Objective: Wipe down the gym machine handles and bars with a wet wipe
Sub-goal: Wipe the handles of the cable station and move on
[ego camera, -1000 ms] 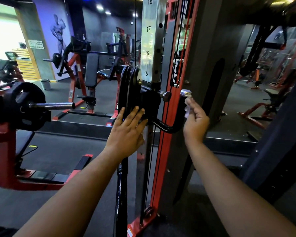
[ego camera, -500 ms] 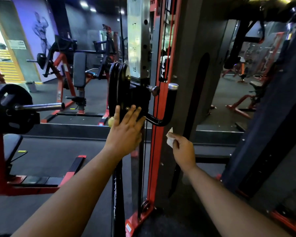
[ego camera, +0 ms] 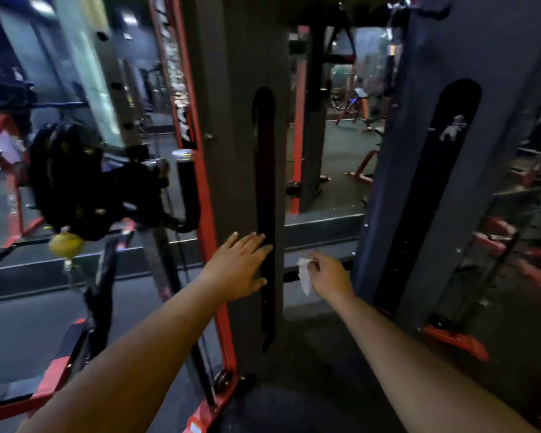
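A black curved handle (ego camera: 186, 195) with a chrome end cap juts up from the pulley carriage (ego camera: 85, 185) on the red-framed machine, left of centre. My left hand (ego camera: 239, 268) lies flat with straight fingers against the grey weight-stack cover (ego camera: 235, 120), beside its dark slot. My right hand (ego camera: 328, 275) hovers in the gap to the right and pinches a crumpled white wet wipe (ego camera: 305, 275), which hangs below the fingers. Neither hand touches the handle. The picture is blurred by motion.
A second grey column (ego camera: 419, 182) with a dark slot stands at the right. A yellow ball stopper (ego camera: 65, 244) hangs under the carriage. Red-framed benches and machines fill the background on both sides. Dark rubber floor lies below.
The view has swung right. My left hand left the pulley carriage and now rests on the grey cover. My right hand, off the handle since a second ago, moved right with the wipe.
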{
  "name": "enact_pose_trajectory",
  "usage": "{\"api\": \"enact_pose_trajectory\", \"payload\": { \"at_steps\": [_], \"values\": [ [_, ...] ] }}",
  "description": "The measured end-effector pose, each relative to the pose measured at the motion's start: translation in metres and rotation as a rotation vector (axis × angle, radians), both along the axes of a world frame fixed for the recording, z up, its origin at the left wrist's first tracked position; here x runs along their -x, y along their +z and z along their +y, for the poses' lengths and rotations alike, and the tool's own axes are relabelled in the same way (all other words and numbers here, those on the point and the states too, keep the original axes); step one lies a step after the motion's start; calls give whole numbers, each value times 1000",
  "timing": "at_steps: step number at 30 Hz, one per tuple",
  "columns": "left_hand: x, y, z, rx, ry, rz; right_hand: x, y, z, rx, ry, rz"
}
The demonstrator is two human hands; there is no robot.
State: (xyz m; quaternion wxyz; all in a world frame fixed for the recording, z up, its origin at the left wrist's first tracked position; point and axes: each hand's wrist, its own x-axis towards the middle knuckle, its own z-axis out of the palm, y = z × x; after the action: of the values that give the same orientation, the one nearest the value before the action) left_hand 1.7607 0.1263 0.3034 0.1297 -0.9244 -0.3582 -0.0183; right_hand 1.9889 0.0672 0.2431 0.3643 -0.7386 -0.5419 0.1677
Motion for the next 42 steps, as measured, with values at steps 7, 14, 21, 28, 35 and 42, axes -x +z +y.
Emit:
{"api": "enact_pose_trajectory", "payload": {
  "at_steps": [7, 14, 21, 28, 35, 42],
  "values": [
    [-154, -37, -12, 162, -92, -4, -140, -12, -52, 100, -121, -21],
    [-297, -49, -38, 232, -223, -43, -260, -21, -106, 110, -254, 64],
    [-417, -58, -45, 272, -402, -55, -354, -31, -140, 109, -366, 32],
    [-522, -66, -12, 279, -545, -20, -424, -37, -125, -6, -512, 32],
    [-616, -33, 32, 297, -703, -62, -491, -11, -102, -121, -610, -43],
    [-711, 1, 55, 271, -796, -132, -573, 15, -92, -275, -719, 32]
  ]
}}
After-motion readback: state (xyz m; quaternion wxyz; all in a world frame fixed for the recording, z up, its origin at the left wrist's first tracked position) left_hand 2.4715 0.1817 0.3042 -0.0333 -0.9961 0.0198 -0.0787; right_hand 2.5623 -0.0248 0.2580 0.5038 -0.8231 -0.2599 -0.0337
